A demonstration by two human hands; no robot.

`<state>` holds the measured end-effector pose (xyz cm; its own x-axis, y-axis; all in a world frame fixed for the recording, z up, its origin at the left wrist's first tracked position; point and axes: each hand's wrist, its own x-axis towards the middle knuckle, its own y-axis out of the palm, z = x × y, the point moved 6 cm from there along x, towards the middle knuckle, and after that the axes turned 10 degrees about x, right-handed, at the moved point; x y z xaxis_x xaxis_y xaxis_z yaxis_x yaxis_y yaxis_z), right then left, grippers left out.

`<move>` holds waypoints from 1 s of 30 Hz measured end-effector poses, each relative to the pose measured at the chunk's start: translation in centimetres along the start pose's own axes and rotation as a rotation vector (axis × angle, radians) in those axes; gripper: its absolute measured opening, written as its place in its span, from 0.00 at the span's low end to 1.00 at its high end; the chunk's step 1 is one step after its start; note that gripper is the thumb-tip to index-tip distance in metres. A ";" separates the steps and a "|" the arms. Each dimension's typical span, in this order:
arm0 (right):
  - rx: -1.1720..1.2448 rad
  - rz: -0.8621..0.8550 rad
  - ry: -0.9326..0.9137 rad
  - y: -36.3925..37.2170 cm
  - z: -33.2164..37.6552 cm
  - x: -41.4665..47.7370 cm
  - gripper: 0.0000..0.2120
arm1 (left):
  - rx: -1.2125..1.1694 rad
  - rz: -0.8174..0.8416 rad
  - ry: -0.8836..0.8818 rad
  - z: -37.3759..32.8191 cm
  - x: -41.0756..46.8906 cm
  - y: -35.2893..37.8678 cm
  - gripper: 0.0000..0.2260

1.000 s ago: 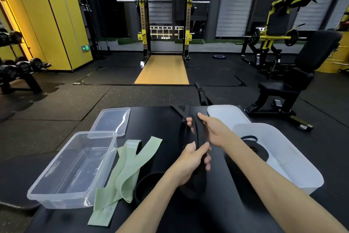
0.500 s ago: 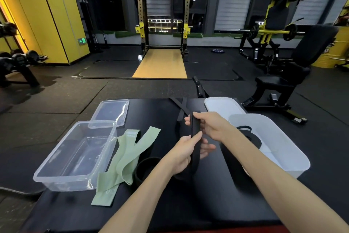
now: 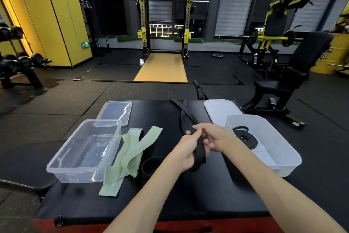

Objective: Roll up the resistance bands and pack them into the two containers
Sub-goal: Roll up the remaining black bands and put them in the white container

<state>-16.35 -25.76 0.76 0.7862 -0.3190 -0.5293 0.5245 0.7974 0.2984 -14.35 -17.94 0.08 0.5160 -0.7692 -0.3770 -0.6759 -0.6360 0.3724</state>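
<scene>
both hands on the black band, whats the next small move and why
Probably wind a turn onto the near end. The left hand grips the black band low, the right hand pinches it just above, and a long tail lies unrolled toward the far edge of the table. It looks too loose to join the rolled band in the white container.

Black band [image 3: 199,155] mid-section hidden inside left hand [image 3: 186,152] grip and behind right hand [image 3: 211,138] fingers (how far it is rolled, can't tell); black loop [image 3: 146,166] right side covered by left forearm; white lid [image 3: 217,111] near end behind tub [image 3: 289,166]; both forearms cut by bottom edge; dumbbell rack [image 3: 17,66] cut by left edge.
</scene>
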 end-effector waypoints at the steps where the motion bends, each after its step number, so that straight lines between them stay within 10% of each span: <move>1: 0.033 0.013 -0.012 0.0 0.3 -0.1 0.11 | -0.009 0.031 -0.011 0.3 -0.3 0.2 0.10; 11: 0.187 0.030 -0.297 0.2 3.4 -0.8 0.14 | 0.813 0.075 0.164 -0.3 -1.2 -1.6 0.19; 23: -0.034 0.139 -0.144 0.6 -0.1 -1.4 0.15 | 0.096 0.113 0.093 -0.9 -1.5 -0.1 0.14; 30: 0.050 -0.015 -0.222 0.4 2.3 -0.6 0.11 | 0.562 0.192 0.133 0.6 -1.1 -1.7 0.08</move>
<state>-15.84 -26.46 3.05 0.8278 -0.4402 -0.3477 0.5481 0.7668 0.3340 -14.05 -15.99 -0.65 0.3941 -0.8912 -0.2246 -0.9191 -0.3824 -0.0955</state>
